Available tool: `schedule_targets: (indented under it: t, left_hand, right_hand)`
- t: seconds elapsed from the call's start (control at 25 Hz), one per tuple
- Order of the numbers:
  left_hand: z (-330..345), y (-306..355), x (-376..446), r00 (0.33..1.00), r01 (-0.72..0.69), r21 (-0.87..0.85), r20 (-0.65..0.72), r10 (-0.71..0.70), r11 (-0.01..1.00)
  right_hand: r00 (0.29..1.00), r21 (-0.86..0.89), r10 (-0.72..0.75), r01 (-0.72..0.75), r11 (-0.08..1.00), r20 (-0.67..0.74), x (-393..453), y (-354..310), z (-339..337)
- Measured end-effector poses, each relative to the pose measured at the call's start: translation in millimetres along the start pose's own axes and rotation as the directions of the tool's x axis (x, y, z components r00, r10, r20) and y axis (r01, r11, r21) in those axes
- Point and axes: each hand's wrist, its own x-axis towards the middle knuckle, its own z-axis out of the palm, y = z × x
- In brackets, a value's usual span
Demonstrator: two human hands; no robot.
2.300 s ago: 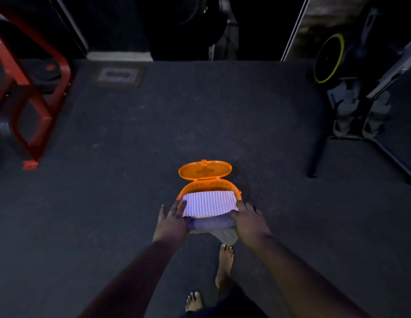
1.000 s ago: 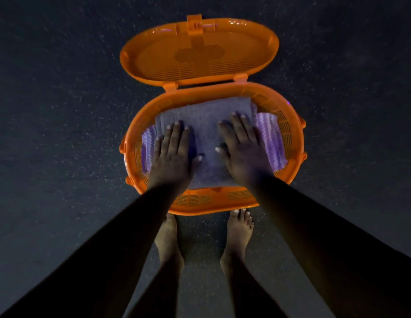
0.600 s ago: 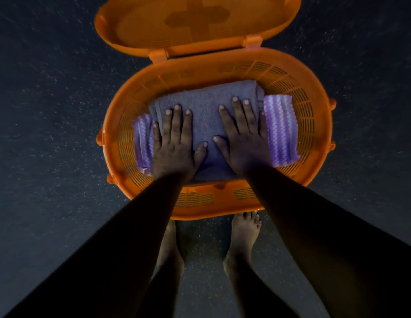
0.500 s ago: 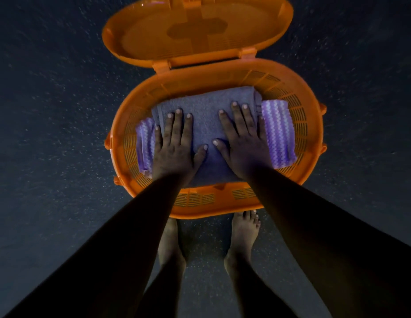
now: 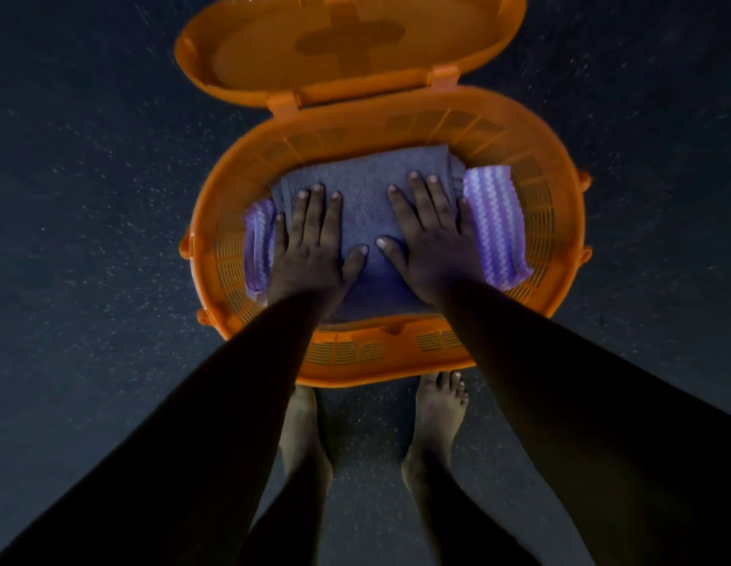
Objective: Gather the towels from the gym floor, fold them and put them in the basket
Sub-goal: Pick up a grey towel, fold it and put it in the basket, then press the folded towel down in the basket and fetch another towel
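An orange oval basket [image 5: 396,365] stands on the dark gym floor, its hinged lid [image 5: 347,42] thrown open at the far side. Inside lies a folded grey-blue towel [image 5: 363,198] on top of a purple striped towel [image 5: 494,226], whose ends stick out left and right. My left hand [image 5: 310,243] and my right hand [image 5: 429,239] lie flat on the grey-blue towel, fingers straight and spread, pressing it down.
My two bare feet [image 5: 437,406] stand on the speckled dark floor [image 5: 90,239] just in front of the basket's near rim. Floor surrounds the basket on every side; nothing else shows.
Earlier I held the folded towels above the basket from farther off. Since then they went into the basket and my hands pressed flat on them. In the last half second only the view shifted slightly.
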Motion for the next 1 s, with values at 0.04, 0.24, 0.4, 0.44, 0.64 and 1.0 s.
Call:
schedule_targets:
  t: [0.04,0.24,0.4,0.44,0.64,1.0]
  left_hand:
    - [-17.3,3.1,0.6,0.996,0.02,-0.01,0.084,-0.019,1.0]
    - [-141.1,26.9,-35.9,0.923,0.086,-0.044,0.379,-0.063,0.995]
    - [-261.9,48.7,-111.5,0.867,0.213,-0.1,0.478,-0.141,0.972]
    - [-299.8,53.1,-137.0,0.86,0.249,-0.134,0.486,-0.156,0.959]
    - [-466.0,66.2,-259.1,0.867,0.358,-0.208,0.436,-0.241,0.91]
    - [-585.8,103.4,-411.3,0.704,0.706,-0.343,0.248,-0.666,0.619]
  right_hand:
    - [0.998,0.02,0.017,-0.018,1.0,0.061,-1.9,-2.8,-14.1]
    - [0.904,0.109,0.145,-0.205,0.973,0.402,-49.0,-32.9,-130.2]
    - [0.856,0.059,0.19,-0.248,0.967,0.481,-113.0,-77.2,-255.2]
    - [0.859,0.045,0.185,-0.235,0.971,0.477,-130.2,-94.1,-292.7]
    - [0.895,0.042,0.107,-0.139,0.989,0.433,-203.2,-171.6,-452.4]
    - [0.801,-0.037,-0.426,0.484,0.874,0.42,-258.7,-261.6,-574.5]
